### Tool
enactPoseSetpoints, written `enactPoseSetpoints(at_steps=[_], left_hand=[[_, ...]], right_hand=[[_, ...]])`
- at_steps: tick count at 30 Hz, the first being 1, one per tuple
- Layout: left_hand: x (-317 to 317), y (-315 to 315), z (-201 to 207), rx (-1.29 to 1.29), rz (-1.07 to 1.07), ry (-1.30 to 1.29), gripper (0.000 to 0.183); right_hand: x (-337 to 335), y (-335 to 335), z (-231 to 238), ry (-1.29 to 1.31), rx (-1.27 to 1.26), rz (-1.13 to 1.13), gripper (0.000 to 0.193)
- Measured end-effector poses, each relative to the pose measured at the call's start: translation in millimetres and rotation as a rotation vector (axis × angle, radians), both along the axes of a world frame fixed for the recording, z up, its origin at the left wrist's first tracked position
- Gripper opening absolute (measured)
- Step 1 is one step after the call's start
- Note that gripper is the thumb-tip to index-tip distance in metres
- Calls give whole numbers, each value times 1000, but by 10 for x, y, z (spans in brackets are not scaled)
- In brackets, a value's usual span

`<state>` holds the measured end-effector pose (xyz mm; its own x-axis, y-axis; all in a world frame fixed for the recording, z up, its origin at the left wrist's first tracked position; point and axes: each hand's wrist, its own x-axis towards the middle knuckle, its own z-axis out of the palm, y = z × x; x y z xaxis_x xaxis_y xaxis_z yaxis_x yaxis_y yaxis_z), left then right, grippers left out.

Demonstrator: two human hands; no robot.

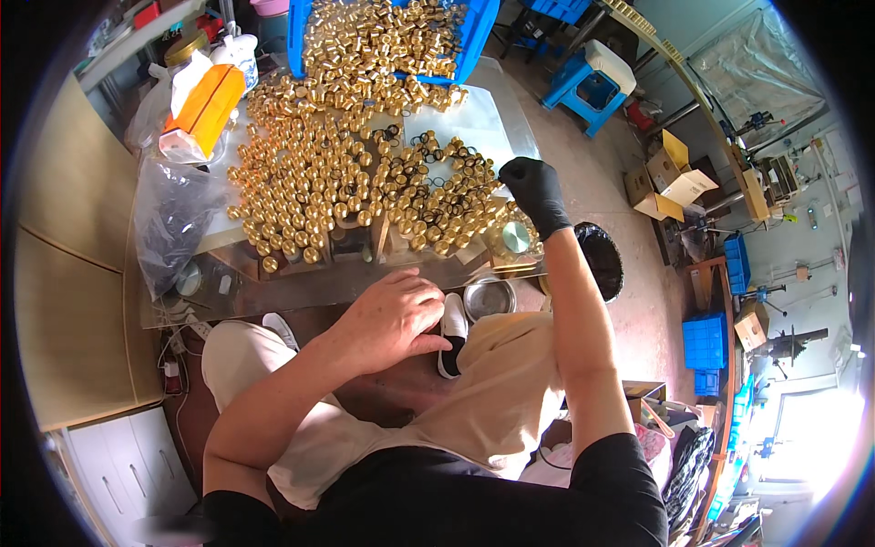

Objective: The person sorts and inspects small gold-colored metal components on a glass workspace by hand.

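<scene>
Brass caps (310,182), small shiny gold cylinders, are lying in a dense heap across a shiny metal table (474,118), and more are spilling out of a blue crate (478,27) at its far edge. Among those on the right, thin black rings (428,141) are lying loose. The right hand (536,193), wearing a black glove, is reaching over the right edge of the heap with fingers curled downward; whether it is pinching a cap or a ring cannot be told. The left hand (394,319), bare, is hovering below the table's near edge above the lap, loosely closed, with no object visible in it.

Each cap is looking hard, smooth and probably slippery, light alone but heavy in bulk; it would likely be best pinched across its round sides. The rings appear soft and bendy, easy to lift by the rim.

An orange and white bottle (202,114) is lying at the table's far left beside a dark plastic bag (173,223). A small steel bowl (488,298) is sitting under the near edge. The caps are crowding tightly, so neighbours are likely rolling when one is picked
</scene>
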<state>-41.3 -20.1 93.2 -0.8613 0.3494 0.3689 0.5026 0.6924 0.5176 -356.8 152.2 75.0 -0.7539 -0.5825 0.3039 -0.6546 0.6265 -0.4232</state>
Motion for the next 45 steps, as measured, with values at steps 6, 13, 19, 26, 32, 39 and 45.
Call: enactPoseSetpoints(at_steps=[6, 13, 19, 26, 32, 39, 45], left_hand=[[13, -8, 27, 0, 1, -2, 39], [7, 2, -3, -34, -2, 29, 41], [-4, 11, 4, 4, -12, -12, 38], [-9, 8, 18, 21, -4, -35, 38], [25, 25, 3, 18, 6, -13, 38], [19, 20, -24, 4, 3, 5, 36], [19, 18, 5, -10, 0, -17, 36]], right_hand=[[23, 41, 47, -42, 22, 15, 15], [36, 46, 78, 32, -19, -9, 13], [107, 17, 94, 241, 114, 58, 9], [105, 27, 84, 301, 432, 51, 11], [292, 154, 221, 385, 70, 24, 19], [508, -77, 126, -70, -19, 103, 21], [432, -134, 70, -52, -7, 29, 21]])
